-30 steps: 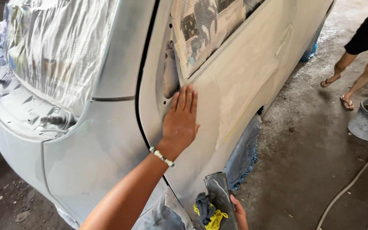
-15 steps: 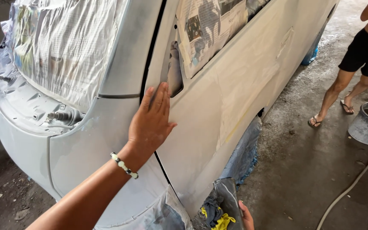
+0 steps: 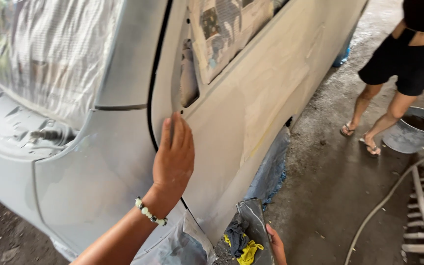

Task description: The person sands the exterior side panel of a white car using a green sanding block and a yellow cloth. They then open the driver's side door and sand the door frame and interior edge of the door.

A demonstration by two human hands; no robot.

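The left hand (image 3: 174, 156) is laid flat, open, on the stiff, smooth car panel (image 3: 104, 172); a thin flexible sheet (image 3: 252, 223), perhaps sandpaper, is pinched edgewise by the right hand (image 3: 276, 243).

Bare arms; pale bead bracelet (image 3: 150, 214), left wrist.

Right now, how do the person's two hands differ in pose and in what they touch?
The left hand lies flat and open, fingers up, on the sanded grey car body beside the door seam; the right hand sits low at the frame's edge, mostly cut off. The left hand holds nothing; the right hand grips a grey sheet beside blue and yellow rags. Only the left wrist shows a bead bracelet. Both are bare.
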